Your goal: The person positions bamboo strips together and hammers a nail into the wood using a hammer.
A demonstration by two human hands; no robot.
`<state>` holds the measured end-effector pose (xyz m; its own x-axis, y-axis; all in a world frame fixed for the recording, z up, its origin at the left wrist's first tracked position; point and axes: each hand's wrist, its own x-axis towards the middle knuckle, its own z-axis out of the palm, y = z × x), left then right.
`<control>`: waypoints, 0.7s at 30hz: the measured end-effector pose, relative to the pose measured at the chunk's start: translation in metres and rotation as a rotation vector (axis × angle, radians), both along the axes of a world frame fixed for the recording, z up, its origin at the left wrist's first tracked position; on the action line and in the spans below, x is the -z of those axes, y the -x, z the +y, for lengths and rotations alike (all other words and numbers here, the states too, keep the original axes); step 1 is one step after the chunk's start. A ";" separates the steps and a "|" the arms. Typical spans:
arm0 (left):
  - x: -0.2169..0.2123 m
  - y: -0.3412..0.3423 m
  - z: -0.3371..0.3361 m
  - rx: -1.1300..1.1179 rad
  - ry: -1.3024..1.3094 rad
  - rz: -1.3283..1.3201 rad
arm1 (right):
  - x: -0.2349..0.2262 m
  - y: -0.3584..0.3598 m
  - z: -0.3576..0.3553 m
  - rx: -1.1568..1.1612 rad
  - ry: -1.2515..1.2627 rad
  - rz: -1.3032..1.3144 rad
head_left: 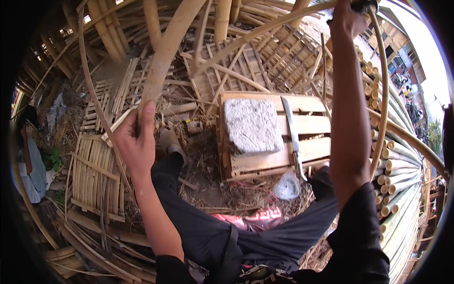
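My left hand (136, 139) is closed on a bamboo strip (165, 61), its thumb lying along the lower end. The strip widens toward the upper edge of the picture. Raised at the upper right, my right hand (347, 21) is closed around a long bent bamboo strip (265, 37); something dark shows at its fingers, too cut off to name. Between my arms a rough grey stone block (253, 125) sits on a wooden slatted crate (309, 122). Beside the block lies a large knife (291, 125), its handle toward me; neither hand touches it.
Stacked bamboo poles (395, 165) stand at the right. Woven bamboo panels (97, 170) lie at the left. A clear plastic bag (286, 186) and a red-and-white wrapper (262, 218) rest near my legs. A person in light blue (32, 165) is at the far left.
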<state>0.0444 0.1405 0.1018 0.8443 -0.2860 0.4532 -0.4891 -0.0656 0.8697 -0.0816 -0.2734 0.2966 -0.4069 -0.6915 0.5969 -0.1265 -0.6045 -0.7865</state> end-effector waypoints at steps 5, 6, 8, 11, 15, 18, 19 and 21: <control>0.010 0.024 -0.033 0.119 -0.070 -0.071 | 0.183 0.095 0.121 -0.076 -0.450 -0.224; 0.011 0.038 -0.042 0.162 -0.077 -0.056 | 0.230 0.116 0.121 -0.022 -0.546 -0.261; 0.017 0.059 -0.051 0.205 -0.130 -0.045 | 0.286 0.140 0.148 -0.043 -0.648 -0.377; 0.039 0.083 -0.063 0.234 -0.141 -0.091 | 0.292 0.144 0.196 0.021 -0.667 -0.408; 0.044 0.117 -0.064 0.291 -0.326 -0.014 | 0.294 0.151 0.223 -0.073 -0.665 -0.416; 0.054 0.135 -0.067 0.259 -0.440 -0.015 | 0.348 0.159 0.238 -0.121 -0.737 -0.509; 0.058 0.140 -0.068 0.260 -0.469 0.022 | 0.355 0.159 0.246 -0.162 -0.787 -0.568; 0.067 0.146 -0.069 0.264 -0.501 0.010 | 0.357 0.164 0.258 -0.133 -0.845 -0.674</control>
